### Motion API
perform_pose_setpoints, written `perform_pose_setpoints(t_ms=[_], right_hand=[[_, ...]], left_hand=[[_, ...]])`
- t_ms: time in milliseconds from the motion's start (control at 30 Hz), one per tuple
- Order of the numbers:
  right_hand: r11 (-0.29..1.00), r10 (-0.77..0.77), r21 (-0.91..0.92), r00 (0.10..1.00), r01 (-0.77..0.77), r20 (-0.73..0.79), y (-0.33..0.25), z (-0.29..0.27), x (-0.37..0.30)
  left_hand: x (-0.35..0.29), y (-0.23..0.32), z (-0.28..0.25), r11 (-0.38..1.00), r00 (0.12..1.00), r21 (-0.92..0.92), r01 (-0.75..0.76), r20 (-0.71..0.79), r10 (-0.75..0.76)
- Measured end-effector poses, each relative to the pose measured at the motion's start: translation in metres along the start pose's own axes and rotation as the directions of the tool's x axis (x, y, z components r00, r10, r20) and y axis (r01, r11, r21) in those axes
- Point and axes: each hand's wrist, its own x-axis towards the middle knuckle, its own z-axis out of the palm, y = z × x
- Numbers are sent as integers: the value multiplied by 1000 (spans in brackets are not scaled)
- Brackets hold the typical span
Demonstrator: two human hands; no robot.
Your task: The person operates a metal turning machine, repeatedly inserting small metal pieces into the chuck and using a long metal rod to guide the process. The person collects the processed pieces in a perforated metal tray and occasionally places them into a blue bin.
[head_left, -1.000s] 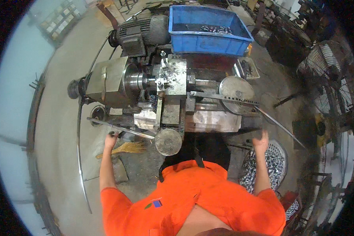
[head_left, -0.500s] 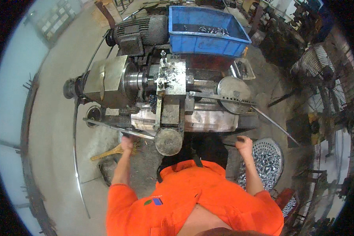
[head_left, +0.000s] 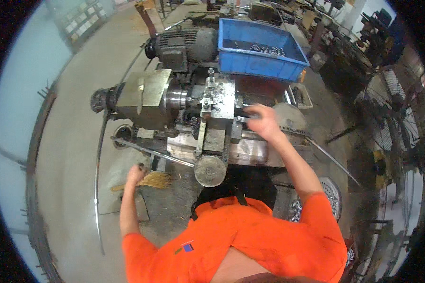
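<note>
My right hand is over the lathe, just right of the block-shaped tool slide. Its fingers are bent inward and slightly blurred, and whatever they pinch is too small to make out. Low on the left, my left hand is closed, with a small dark thing showing at its fingertips; I cannot name it. That hand is above a straw broom on the floor. A bright cylindrical chuck faces the slide. A long metal lever runs to a round disc in front of me.
Behind the lathe sit a blue bin with small metal parts and a dirty motor. A second disc and a slanting rod are on the right. A perforated basin of metal parts lies beside my right arm.
My right hand has risen from beside the basin to the right side of the tool slide. My left hand has moved slightly left and down. The view has shifted a little.
</note>
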Motion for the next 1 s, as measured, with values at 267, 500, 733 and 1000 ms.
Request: perform_pose_setpoints(t_ms=[267, 500, 733, 1000], right_hand=[[888, -16, -399, 881, 229, 472, -88, 114, 124], [904, -56, -343, 864, 257, 500, -87, 128, 125], [849, -65, -449, 900, 277, 431, -76, 115, 128], [903, -162, -420, 977, 90, -139, -37, 1, 170]], left_hand=[[-120, -24, -203, 978, 672, 69, 195, -736, -82], [-153, -19, -115, 870, 683, -171, 462, -557, -472], [-158, 7, -92, 951, 839, -235, 199, -461, -289], [-116, 2, -109, 862, 936, -506, 15, -295, -190]])
